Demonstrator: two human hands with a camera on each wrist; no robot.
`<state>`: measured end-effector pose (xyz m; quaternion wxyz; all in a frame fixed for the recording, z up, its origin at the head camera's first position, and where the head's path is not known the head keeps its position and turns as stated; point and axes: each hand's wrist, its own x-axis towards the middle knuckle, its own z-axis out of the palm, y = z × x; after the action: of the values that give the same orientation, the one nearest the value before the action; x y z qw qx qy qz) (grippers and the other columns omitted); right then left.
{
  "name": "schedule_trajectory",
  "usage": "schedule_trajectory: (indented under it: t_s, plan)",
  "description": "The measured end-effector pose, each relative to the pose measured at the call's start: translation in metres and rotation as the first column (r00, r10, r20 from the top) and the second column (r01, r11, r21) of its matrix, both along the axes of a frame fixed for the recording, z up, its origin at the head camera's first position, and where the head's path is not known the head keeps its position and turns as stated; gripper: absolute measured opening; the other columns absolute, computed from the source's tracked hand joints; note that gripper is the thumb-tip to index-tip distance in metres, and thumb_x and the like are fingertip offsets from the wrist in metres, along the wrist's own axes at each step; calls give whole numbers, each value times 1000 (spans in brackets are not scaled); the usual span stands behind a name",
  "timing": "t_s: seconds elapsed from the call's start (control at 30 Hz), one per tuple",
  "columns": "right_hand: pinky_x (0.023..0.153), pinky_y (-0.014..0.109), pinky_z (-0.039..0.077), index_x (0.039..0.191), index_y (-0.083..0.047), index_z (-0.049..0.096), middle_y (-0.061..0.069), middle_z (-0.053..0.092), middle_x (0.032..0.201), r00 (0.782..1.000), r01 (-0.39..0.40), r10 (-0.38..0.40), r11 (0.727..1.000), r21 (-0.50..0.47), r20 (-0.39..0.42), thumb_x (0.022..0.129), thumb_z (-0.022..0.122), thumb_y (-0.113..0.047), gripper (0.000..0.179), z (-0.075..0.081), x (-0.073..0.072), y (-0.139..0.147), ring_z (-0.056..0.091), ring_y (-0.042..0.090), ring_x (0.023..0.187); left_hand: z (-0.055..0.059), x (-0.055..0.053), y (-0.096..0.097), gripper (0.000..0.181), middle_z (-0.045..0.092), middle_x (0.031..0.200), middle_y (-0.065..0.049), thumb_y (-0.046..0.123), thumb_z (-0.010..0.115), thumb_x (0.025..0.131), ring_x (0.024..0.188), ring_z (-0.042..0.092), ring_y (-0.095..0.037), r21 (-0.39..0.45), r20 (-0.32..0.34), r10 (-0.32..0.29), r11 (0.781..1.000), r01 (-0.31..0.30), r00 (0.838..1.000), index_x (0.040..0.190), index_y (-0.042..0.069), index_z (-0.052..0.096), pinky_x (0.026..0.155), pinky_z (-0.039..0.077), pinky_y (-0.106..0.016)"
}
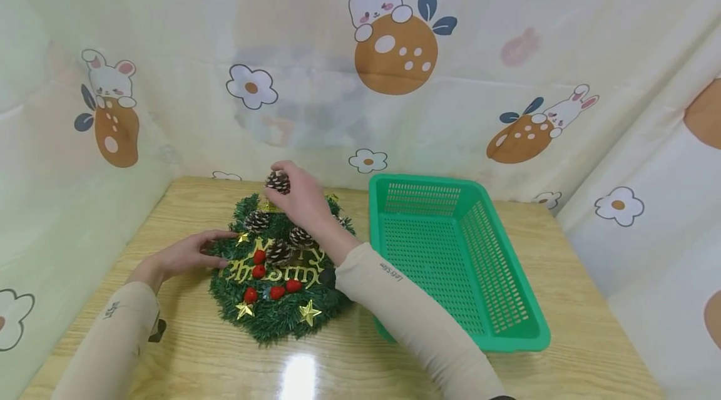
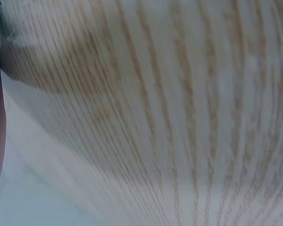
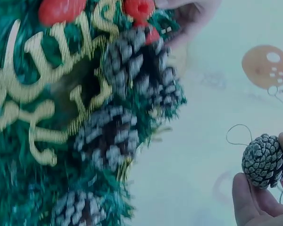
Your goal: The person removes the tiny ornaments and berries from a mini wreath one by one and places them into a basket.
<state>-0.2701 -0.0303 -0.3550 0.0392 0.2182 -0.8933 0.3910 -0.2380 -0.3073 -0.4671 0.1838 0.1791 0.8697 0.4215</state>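
A Christmas wreath of green tinsel lies on the table, with gold "Merry Christmas" lettering, gold stars, red berries and snowy-tipped pine cones. Above its far edge my right hand pinches a pine cone between thumb and fingers. A thin loop of thread sticks out from that cone in the right wrist view. My left hand touches the wreath's left edge, thumb and fingers spread apart. The left wrist view shows mostly tabletop, with a sliver of hand at its left side.
A green plastic basket with slotted walls stands right of the wreath, with nothing visible inside. The wooden table meets a curtain printed with rabbits and flowers at the back and sides.
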Motion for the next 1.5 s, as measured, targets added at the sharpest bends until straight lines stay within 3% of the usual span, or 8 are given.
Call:
schedule_trajectory:
  t_s: [0.23, 0.47, 0.77, 0.9, 1.2, 1.5]
  plan:
    - [100, 32, 43, 143, -16, 47, 5, 52, 142, 1000, 5, -5, 1000, -23, 19, 97, 63, -30, 51, 9, -11, 21, 50, 22, 128, 0, 1, 0, 69, 26, 153, -30, 25, 70, 91, 134, 28, -55, -15, -6, 2, 1000, -2, 1000, 149, 7, 38, 104, 27, -69]
    - [99, 41, 47, 140, -14, 53, 6, 55, 139, 998, 55, -55, 998, -13, 1, 94, 66, -31, 50, 15, -19, 45, 53, 24, 124, 1, 1, 1, 69, 28, 152, -30, 25, 71, 91, 132, 34, -52, -12, -10, -5, 1000, 5, 1000, 149, 8, 39, 103, 30, -68]
    - [104, 44, 42, 142, -13, 49, 6, 51, 142, 994, 92, -91, 996, -15, 53, 95, 64, -32, 53, 20, -24, 76, 48, 25, 129, -1, 0, -1, 71, 25, 153, -30, 26, 71, 90, 135, 25, -56, -15, 2, -2, 1000, 3, 1000, 150, 8, 37, 104, 26, -70]
    - [100, 45, 45, 142, -13, 49, 9, 52, 141, 992, 116, -114, 993, -33, 62, 95, 65, -33, 54, 20, -29, 93, 51, 27, 125, -1, 0, -2, 70, 25, 153, -30, 26, 71, 90, 135, 25, -56, -15, -3, 0, 1000, 0, 1000, 149, 8, 38, 105, 25, -70]
    - [91, 44, 50, 138, -8, 49, 12, 53, 137, 968, 232, -210, 956, -178, 137, 93, 68, -31, 54, 11, -40, 147, 57, 29, 115, 3, 0, 3, 70, 29, 151, -30, 25, 71, 90, 132, 34, -51, -19, -11, 0, 1000, 0, 1000, 149, 8, 38, 104, 28, -68]
    - [92, 45, 49, 135, -6, 50, 15, 54, 136, 938, 324, -309, 943, -81, 157, 92, 68, -28, 52, -22, -56, 186, 57, 32, 116, 2, 1, 2, 68, 27, 152, -30, 24, 71, 90, 135, 24, -57, -16, -28, 1, 1000, -2, 1000, 148, 6, 40, 106, 21, -71]
